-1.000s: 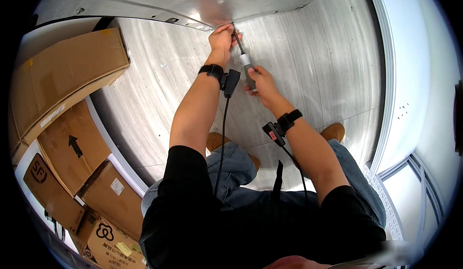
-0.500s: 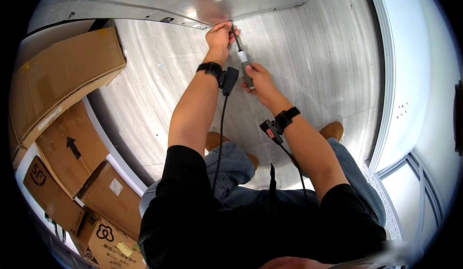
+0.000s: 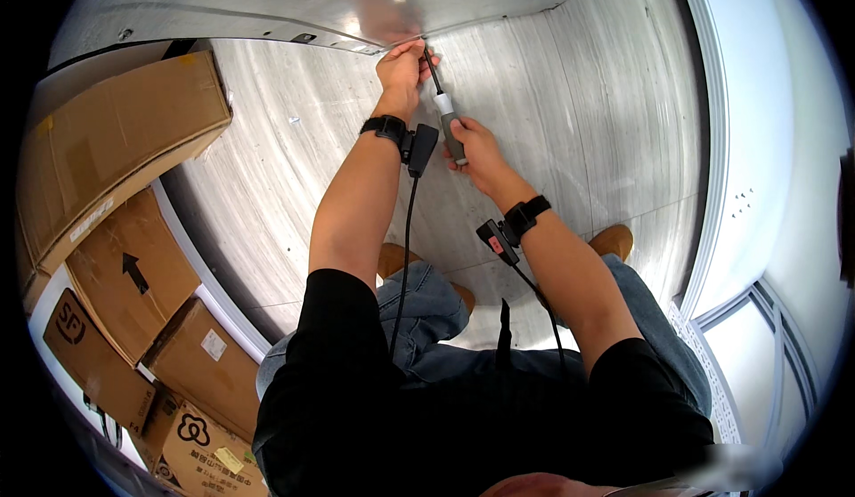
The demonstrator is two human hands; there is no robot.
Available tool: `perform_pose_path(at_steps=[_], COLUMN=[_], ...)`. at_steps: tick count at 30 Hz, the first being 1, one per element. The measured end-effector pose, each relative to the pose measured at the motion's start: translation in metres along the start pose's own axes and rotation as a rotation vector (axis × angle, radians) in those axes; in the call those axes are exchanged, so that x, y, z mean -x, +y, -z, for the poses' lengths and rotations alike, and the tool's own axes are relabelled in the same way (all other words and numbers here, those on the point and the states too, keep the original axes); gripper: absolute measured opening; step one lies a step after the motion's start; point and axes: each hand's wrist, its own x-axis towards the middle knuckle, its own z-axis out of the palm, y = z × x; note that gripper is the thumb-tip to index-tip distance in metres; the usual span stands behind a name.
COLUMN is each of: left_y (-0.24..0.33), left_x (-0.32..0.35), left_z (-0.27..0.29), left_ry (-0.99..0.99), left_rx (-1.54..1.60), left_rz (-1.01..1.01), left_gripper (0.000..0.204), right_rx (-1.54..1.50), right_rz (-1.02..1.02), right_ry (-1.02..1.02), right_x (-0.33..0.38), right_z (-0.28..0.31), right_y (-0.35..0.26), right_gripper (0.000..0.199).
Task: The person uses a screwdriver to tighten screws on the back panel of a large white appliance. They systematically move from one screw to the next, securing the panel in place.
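My right hand [image 3: 479,151] is wrapped around the grey and white handle of a screwdriver [image 3: 452,132]. The dark shaft points away from me, its tip at the lower edge of a large metal panel [image 3: 223,7]. At that edge, my left hand [image 3: 403,68] has its fingers closed together beside the tip, and some fingers pass behind the shaft. Whatever is pinched there is too small or too hidden to make out. Each wrist carries a black strap with a small cabled device.
Several cardboard boxes [image 3: 134,132] are stacked along the left side. A pale wood-look floor [image 3: 552,132] lies under my hands and brown shoes. To the right stands a white panel with a ribbed edge [image 3: 726,123]. Black cables hang from both wrists.
Both hands and the screwdriver have shifted very slightly left in the picture. The grips look the same, and the tip stays at the panel's edge.
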Motion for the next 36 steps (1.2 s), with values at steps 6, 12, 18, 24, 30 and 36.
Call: perform_pose_path(at_steps=[6, 12, 18, 24, 30, 36], left_y=[0.000, -0.001, -0.001, -0.001, 0.000, -0.001], left_x=[0.002, -0.002, -0.003, -0.004, -0.005, -0.005], left_z=[-0.002, -0.001, 0.000, -0.002, 0.000, 0.001], left_ry=[0.028, -0.007, -0.010, -0.009, -0.005, -0.022], left_rx=[0.012, 0.013, 0.000, 0.013, 0.023, 0.007], left_rz=[0.003, -0.004, 0.009, 0.022, 0.032, 0.020], left_gripper=[0.010, 0.012, 0.013, 0.013, 0.014, 0.014], right_rx=[-0.008, -0.182, -0.141, -0.281, -0.282, -0.245], right_rz=[-0.006, 0.009, -0.053, -0.014, -0.023, 0.022], right_ry=[0.070, 0.093, 0.043, 0.115, 0.022, 0.174], right_x=[0.001, -0.006, -0.001, -0.006, -0.004, -0.011], right_z=[-0.005, -0.004, -0.008, -0.010, -0.011, -0.017], right_y=[-0.005, 0.011, -0.001, 0.013, 0.010, 0.013], right_gripper=[0.037, 0.037, 0.032, 0.030, 0.030, 0.031])
